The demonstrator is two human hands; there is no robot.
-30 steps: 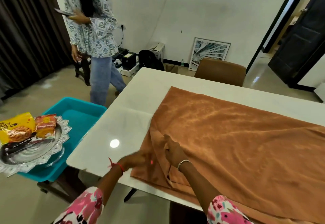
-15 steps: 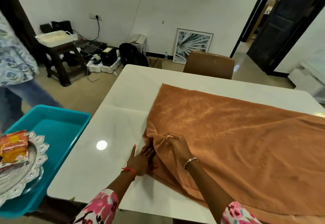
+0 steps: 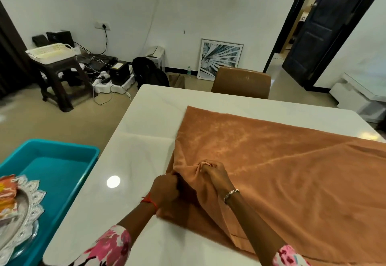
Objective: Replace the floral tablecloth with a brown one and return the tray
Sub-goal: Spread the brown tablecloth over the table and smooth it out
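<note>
The left part of the glossy white rectangular table [image 3: 142,140] is seen bare, and its left edge runs just beside the rim of a teal plastic tub [image 3: 62,161]. Open beige floor [image 3: 62,123] is seen beyond the table's far left corner. The brown velvety tablecloth [image 3: 292,171] is spread over the middle and right of the tabletop. A white strip is left between its far edge and the table's far edge, where a tan padded chair [image 3: 242,82] is tucked in. The cloth's near edge is draped over the near edge of the table. Its nap is matte with paler sheen marks, and a long crease is drawn across it towards the right. At its left edge the cloth is gathered into soft rounded folds. One bunch is clutched by the left hand [image 3: 167,190], fingers curled tightly round it, and an adjacent fold is gripped in the curled fingers of the right hand [image 3: 215,174]. The two fists are held just beside each other. A silver scalloped metal tray [image 3: 27,203] is seen at the near left, over the near end of the tub and off the table, with orange snack packets [image 3: 7,192] lying in it. A cream slatted basket [image 3: 51,50] is set on a dark brown stool [image 3: 60,77] at the far left.
</note>
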